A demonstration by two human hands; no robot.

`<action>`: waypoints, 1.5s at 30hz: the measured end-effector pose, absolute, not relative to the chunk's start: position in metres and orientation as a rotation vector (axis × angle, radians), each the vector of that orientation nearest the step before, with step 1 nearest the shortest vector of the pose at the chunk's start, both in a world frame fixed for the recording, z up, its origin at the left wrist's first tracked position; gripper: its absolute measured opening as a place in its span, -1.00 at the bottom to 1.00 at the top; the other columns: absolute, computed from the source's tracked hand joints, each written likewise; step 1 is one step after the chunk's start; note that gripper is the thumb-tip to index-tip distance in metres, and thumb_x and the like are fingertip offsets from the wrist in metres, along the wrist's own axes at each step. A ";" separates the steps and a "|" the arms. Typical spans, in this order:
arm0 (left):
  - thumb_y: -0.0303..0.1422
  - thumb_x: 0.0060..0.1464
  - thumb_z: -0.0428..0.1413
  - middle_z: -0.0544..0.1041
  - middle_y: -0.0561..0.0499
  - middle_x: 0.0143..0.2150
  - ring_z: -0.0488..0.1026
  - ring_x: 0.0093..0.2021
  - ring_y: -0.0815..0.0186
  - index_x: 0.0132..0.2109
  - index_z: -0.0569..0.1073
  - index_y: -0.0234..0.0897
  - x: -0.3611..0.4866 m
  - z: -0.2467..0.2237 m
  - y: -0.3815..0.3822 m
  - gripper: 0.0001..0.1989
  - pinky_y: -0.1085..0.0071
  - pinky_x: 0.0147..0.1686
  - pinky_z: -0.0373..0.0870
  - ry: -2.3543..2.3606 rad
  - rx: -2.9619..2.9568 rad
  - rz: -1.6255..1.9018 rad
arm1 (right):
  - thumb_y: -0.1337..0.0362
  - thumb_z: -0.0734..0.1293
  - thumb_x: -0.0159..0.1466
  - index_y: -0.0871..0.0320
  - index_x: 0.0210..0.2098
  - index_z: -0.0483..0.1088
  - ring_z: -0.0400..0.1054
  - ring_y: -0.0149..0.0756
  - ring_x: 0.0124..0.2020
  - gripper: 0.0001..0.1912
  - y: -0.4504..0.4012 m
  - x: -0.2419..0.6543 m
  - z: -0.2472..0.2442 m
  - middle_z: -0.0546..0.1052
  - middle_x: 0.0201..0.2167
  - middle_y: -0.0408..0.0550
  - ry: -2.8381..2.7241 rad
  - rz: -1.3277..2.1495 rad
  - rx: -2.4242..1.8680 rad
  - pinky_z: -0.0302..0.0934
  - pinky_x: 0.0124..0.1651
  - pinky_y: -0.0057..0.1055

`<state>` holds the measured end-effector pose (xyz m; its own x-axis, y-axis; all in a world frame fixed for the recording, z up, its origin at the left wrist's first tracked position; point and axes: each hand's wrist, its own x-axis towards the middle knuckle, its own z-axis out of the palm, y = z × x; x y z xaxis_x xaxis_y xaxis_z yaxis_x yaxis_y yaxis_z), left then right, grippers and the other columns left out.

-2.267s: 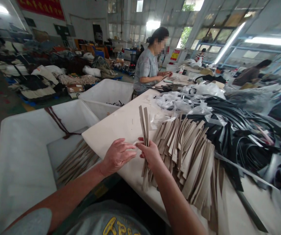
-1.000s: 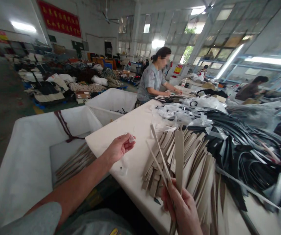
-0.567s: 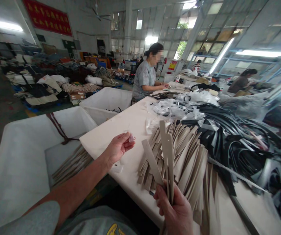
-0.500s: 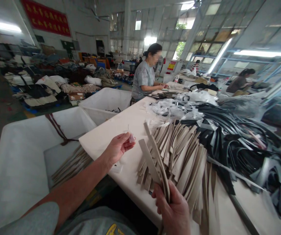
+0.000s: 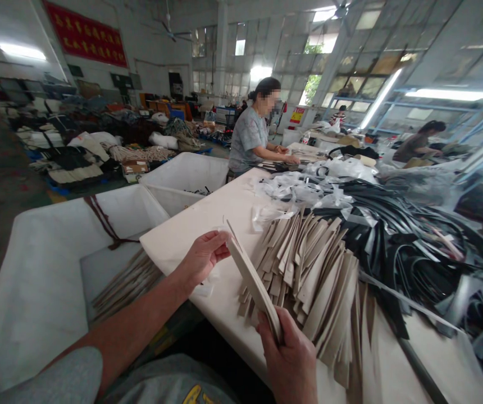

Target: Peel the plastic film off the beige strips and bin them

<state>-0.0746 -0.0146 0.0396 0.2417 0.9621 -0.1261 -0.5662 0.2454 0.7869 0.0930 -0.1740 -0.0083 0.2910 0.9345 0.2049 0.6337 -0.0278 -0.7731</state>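
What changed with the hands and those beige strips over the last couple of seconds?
The right hand moved away from the left and fanned its beige strips, which now lean over until their tips reach the left hand, after it had stayed apart. The pile of strips on the white table looks unchanged.

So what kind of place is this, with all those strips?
It looks like a big factory workshop. Heaps of cut beige strips and black strips lie on a long white table, large white bins stand beside it, and another worker is at the table further along.
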 end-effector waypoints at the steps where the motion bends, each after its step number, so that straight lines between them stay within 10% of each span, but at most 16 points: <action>1: -0.18 -0.35 0.45 0.57 0.03 -0.44 0.50 -0.42 0.36 -0.37 0.54 -0.34 -0.075 0.039 -0.014 -0.58 0.42 -0.30 0.42 0.713 0.684 1.169 | -0.01 0.25 0.31 0.06 -0.29 0.44 0.25 -0.33 -0.58 -0.71 -0.174 0.094 -0.009 0.43 -0.58 -0.18 -1.429 0.473 -1.752 0.10 -0.46 -0.46; 10: -0.21 -0.32 0.45 0.58 0.01 -0.41 0.48 -0.41 0.37 -0.35 0.55 -0.35 -0.067 0.031 -0.026 -0.60 0.40 -0.28 0.41 0.704 0.713 1.174 | -0.01 0.24 0.29 0.07 -0.33 0.42 0.26 -0.31 -0.60 -0.69 -0.163 0.092 -0.007 0.42 -0.61 -0.17 -1.421 0.438 -1.777 0.09 -0.49 -0.43; 19: -0.23 -0.28 0.43 0.59 -0.01 -0.39 0.49 -0.39 0.36 -0.38 0.53 -0.34 -0.075 0.025 -0.023 -0.65 0.40 -0.26 0.41 0.731 0.730 1.133 | -0.10 0.27 0.28 0.15 -0.39 0.42 0.29 -0.40 -0.59 -0.58 -0.158 0.079 0.002 0.48 -0.53 -0.11 -1.149 1.125 -1.374 0.16 -0.51 -0.50; 33: -0.09 -0.16 0.36 0.59 -0.08 -0.25 0.47 -0.24 0.28 -0.21 0.59 -0.30 -0.055 0.023 -0.033 -0.58 0.39 -0.18 0.37 0.659 0.826 1.158 | -0.12 0.29 0.26 0.14 -0.51 0.32 0.16 -0.45 -0.69 -0.54 -0.133 0.073 -0.018 0.35 -0.65 -0.19 -1.060 0.934 -1.347 0.07 -0.63 -0.52; 40: -0.11 -0.01 0.27 0.50 -0.03 -0.53 0.37 -0.57 0.34 -0.29 0.57 -0.35 -0.040 0.007 -0.069 -0.66 0.38 -0.49 0.33 0.601 0.857 0.846 | -0.03 0.26 0.32 0.14 -0.39 0.37 0.24 -0.41 -0.64 -0.64 -0.132 0.076 -0.006 0.37 -0.60 -0.19 -1.167 0.841 -1.362 0.16 -0.59 -0.51; 45: -0.11 -0.15 0.36 0.58 -0.05 -0.31 0.48 -0.33 0.31 -0.17 0.56 -0.31 -0.050 0.032 -0.034 -0.55 0.40 -0.24 0.40 0.600 0.765 1.217 | -0.01 0.24 0.32 0.13 -0.47 0.34 0.26 -0.42 -0.65 -0.62 -0.137 0.073 -0.010 0.41 -0.60 -0.16 -1.214 0.837 -1.392 0.18 -0.58 -0.52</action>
<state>-0.0497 -0.0345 0.0318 0.2514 0.9679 -0.0063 -0.5945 0.1596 0.7881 0.0730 -0.1371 -0.0104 0.2383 0.9626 0.1290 0.2219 0.0754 -0.9722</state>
